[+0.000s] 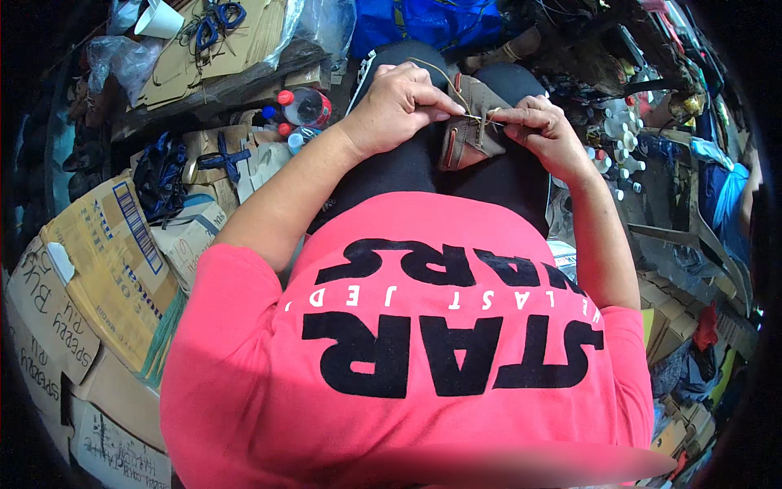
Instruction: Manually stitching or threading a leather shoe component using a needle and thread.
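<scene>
A tan-brown leather piece (472, 140), which looks like a shoe upper, rests on my lap between my thighs. A thin light-brown cord (446, 77) loops over it and runs across its top. My left hand (399, 106) is closed in a pinch on the cord at the left side of the piece. Opposite it, my right hand (544, 134) pinches the cord close to the piece's right edge, thumb and forefinger together. Between the two hands the cord looks stretched short and taut. Any needle or small tool in the fingers is too small to make out.
Cardboard boxes (106, 269) are piled at my left. At the upper left, blue-handled scissors (208, 33) lie on flat cardboard by a white cup (159, 20). Plastic bottles (308, 107) stand beside my left forearm, and several small white-capped bottles (623, 138) at my right.
</scene>
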Demonstrator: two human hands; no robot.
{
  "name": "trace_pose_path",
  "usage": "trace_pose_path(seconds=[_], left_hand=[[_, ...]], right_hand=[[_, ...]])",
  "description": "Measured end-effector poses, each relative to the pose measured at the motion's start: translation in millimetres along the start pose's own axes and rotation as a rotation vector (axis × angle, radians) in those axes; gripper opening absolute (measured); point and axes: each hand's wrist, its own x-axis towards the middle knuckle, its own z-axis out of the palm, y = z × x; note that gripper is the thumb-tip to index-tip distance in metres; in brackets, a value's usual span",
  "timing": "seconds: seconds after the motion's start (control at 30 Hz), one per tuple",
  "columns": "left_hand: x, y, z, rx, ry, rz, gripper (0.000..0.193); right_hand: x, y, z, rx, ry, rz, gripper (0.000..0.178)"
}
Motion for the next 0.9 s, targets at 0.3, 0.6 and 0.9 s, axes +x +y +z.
trace_pose_path(seconds=[0.3,0.6,0.9], left_hand=[[4,24,3,-0.015,0.054,-0.077,0.015],[6,1,-16,0.313,0.022,0.008,0.012],[-17,14,-40,0.329,-0.089,-0.022,0.009]], right_hand=[[1,2,9,0.071,0.099,-0.008,0.028],[2,2,6,0.176,0.077,0.079,0.024],[4,-7,4,0.111,0.075,0.068,0.024]])
